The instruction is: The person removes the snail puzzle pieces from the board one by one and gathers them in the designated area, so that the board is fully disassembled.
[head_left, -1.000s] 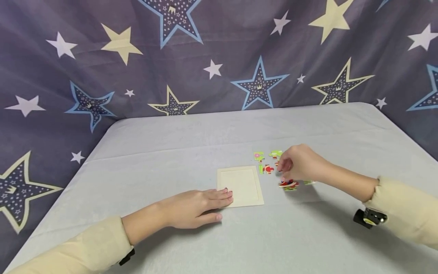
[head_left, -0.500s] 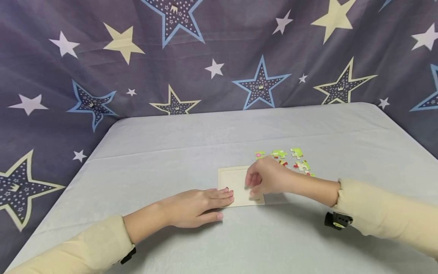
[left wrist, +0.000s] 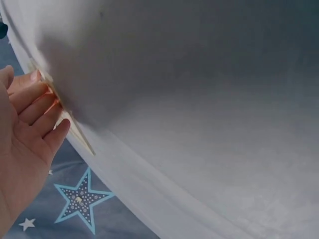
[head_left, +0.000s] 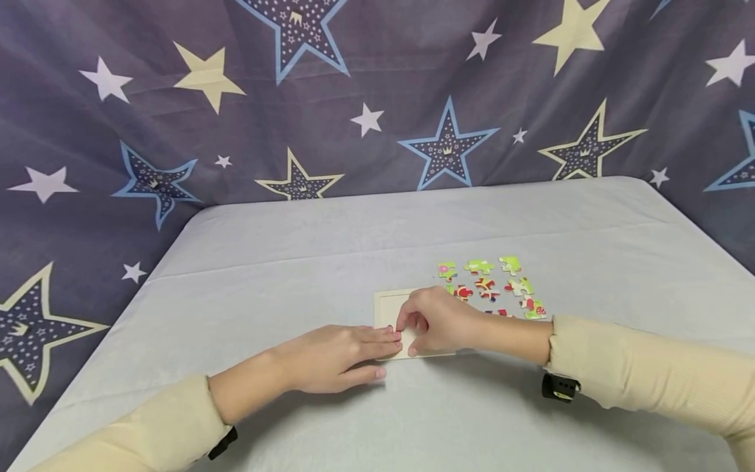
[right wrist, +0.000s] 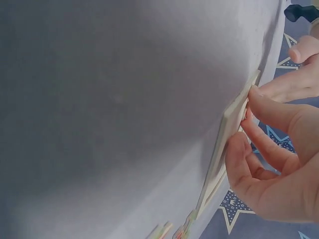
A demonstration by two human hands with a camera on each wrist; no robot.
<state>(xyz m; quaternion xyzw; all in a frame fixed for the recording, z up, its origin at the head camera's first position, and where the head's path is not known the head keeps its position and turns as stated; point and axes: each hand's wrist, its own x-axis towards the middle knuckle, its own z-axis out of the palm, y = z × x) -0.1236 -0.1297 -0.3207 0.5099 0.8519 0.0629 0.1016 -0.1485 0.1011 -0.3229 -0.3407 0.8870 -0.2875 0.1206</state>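
Note:
A pale square puzzle tray (head_left: 386,305) with a raised border lies on the table. My left hand (head_left: 339,359) rests on its left side, fingers straight and flat. Over the tray, close to the left fingertips, my right hand (head_left: 439,322) curls its thumb and index finger together in a pinch. Between them a small reddish bit of a puzzle piece (right wrist: 245,118) shows in the right wrist view; the fingers hide most of it. Seen from the left wrist, the left hand (left wrist: 32,117) has its fingers laid along the tray edge (left wrist: 79,137).
Several loose jigsaw pieces lie in rough rows right of the tray, among them a green corner piece (head_left: 510,264) and a red-and-green one (head_left: 533,307). The right forearm partly covers the nearest pieces. A star-patterned curtain (head_left: 366,157) hangs behind the pale tablecloth (head_left: 295,249).
My right hand has moved left from the loose pieces to the tray, stopping beside the left fingertips. The left hand has stayed in place on the tray.

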